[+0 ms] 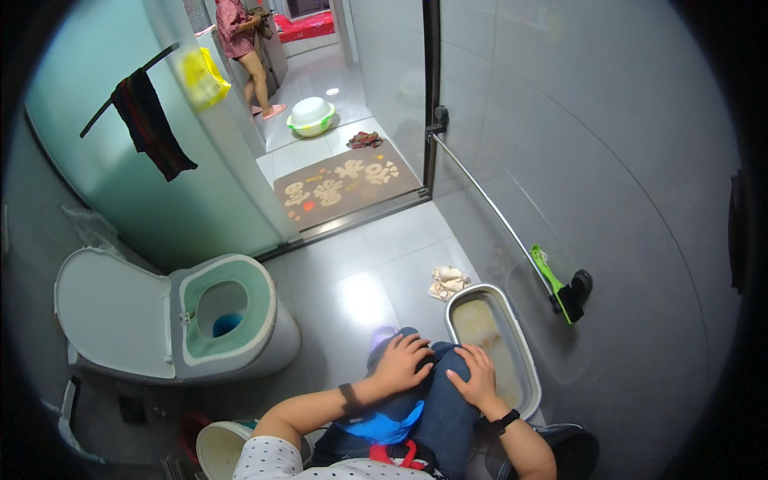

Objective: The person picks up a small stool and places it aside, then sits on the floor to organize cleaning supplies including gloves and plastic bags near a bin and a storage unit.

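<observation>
My left hand (403, 362) rests on my left knee, fingers apart, holding nothing. On my other knee lies my right hand (474, 377), its fingers spread and nothing in them. Both knees are in blue jeans (441, 414), and a bright blue cloth or bag (384, 426) lies across my lap. Right beside my right knee is a grey oval tub (536, 384) with cloudy water in it. A crumpled cream cloth (449, 282) lies on the tiles by the tub's far end. A purple slipper (382, 337) shows beyond my left knee.
A toilet (288, 336) with raised lid stands at left. A green brush (555, 285) is by the right wall, near a metal rod (492, 204). Beyond the doorway lie a mat (342, 186) and basins (311, 117); a person (246, 54) stands there holding cloth. Buckets (219, 450) flank me.
</observation>
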A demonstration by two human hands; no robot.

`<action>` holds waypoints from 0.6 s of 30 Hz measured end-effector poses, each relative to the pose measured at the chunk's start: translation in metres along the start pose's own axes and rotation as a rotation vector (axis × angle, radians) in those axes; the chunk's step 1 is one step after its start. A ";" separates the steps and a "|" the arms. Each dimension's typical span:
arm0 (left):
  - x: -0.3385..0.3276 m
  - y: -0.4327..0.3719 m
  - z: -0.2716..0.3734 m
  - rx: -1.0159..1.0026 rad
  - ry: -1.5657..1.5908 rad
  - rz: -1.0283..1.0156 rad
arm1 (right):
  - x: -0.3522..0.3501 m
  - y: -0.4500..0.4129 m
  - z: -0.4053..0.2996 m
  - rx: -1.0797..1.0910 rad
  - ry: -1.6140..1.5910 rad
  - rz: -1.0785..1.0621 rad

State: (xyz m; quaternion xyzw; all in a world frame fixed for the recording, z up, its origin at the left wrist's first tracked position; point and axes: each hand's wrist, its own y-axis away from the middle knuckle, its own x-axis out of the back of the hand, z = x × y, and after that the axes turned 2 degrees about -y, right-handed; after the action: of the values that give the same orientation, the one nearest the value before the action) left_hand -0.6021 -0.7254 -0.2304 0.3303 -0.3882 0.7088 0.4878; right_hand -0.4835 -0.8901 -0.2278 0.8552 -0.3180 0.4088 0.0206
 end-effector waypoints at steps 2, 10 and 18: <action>0.000 0.002 0.001 -0.007 -0.001 0.004 | 0.003 -0.005 -0.004 0.063 -0.001 -0.029; 0.001 0.002 0.003 0.001 -0.001 -0.004 | -0.001 -0.010 -0.001 0.040 -0.016 -0.056; -0.003 0.003 0.000 0.002 0.002 0.028 | -0.003 -0.010 -0.004 0.017 -0.006 -0.052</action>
State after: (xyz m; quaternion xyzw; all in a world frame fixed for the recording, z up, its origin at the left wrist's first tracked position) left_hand -0.6042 -0.7279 -0.2337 0.3245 -0.3913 0.7165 0.4777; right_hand -0.4818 -0.8802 -0.2251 0.8645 -0.2921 0.4083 0.0233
